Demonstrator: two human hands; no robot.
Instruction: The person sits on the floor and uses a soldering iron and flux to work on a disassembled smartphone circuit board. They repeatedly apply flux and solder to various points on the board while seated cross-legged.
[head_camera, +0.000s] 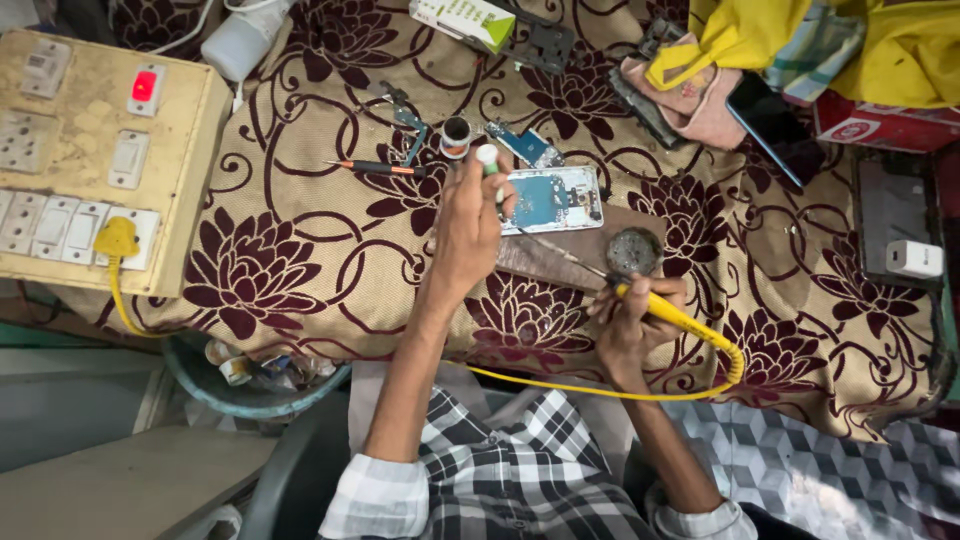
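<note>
Head view: left hand (470, 225) closed around a small white-capped tube (487, 157), held just above the opened phone (551, 198) lying on the floral-clothed desk (300, 250). Right hand (632, 318) gripped a yellow soldering iron (660, 308), tip reaching toward the phone's lower edge, beside a round tip-cleaner tin (634, 250). Screwdriver (375, 167) and tweezers (410, 125) lay near. Back cover off and board exposed; soldering seemingly mid-way, reassembly not done.

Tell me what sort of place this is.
Probably a small phone-repair bench. The right hand holds a yellow soldering iron, an opened phone lies on the floral cloth, and a switchboard stands beside a screwdriver.
</note>
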